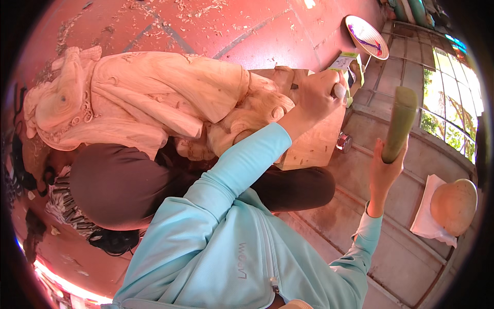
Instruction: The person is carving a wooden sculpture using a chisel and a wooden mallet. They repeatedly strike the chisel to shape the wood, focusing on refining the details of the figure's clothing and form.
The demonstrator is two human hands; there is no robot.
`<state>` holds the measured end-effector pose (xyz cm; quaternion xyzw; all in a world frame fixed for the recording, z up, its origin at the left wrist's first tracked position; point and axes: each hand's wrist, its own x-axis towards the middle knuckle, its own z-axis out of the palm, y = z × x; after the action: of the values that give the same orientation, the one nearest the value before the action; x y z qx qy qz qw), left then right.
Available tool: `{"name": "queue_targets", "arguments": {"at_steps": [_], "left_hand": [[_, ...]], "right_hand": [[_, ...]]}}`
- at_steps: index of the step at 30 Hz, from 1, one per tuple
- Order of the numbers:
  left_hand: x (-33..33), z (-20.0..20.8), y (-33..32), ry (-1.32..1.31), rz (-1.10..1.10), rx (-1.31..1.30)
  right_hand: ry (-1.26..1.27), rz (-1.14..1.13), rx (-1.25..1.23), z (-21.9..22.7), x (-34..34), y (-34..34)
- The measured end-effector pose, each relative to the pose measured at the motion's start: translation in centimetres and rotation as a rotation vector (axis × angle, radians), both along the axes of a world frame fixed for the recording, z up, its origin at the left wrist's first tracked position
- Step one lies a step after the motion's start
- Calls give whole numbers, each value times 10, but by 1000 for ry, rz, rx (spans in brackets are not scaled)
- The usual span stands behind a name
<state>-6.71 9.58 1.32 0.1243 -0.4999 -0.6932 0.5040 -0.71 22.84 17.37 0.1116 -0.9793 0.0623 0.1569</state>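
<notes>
You hold a mallet (401,123) and a tool by its handle (338,91) beside the right end of a carved wooden statue (170,92).
The statue lies lengthwise in front of your dark-trousered legs (123,185), above the red tiled floor (252,26); its long axis runs left to right, dropping slightly rightward, its rounded carved end left, its squared block end right. Your left hand (315,97) is closed round the handle, whose butt points right, toward the mallet; you cannot tell where its other tip points. Your right hand (387,172) grips the mallet's lower end, its long axis near upright in view, top leaning slightly right, apart from the handle.
</notes>
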Motion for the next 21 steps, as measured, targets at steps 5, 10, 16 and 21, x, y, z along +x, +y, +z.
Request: {"name": "queue_targets", "arguments": {"at_steps": [5,10,16,21], "left_hand": [[-1,4,-11,-61,23,-24],[17,7,2,43,-90,-122],[12,8,3,10,-78,53],[15,5,-2,-10,-62,125]], "right_hand": [[22,-67,-38,4,3,15],[64,22,-23,0,6,3],[29,-28,-18,9,9,9],[184,146,22,4,-1,5]]}}
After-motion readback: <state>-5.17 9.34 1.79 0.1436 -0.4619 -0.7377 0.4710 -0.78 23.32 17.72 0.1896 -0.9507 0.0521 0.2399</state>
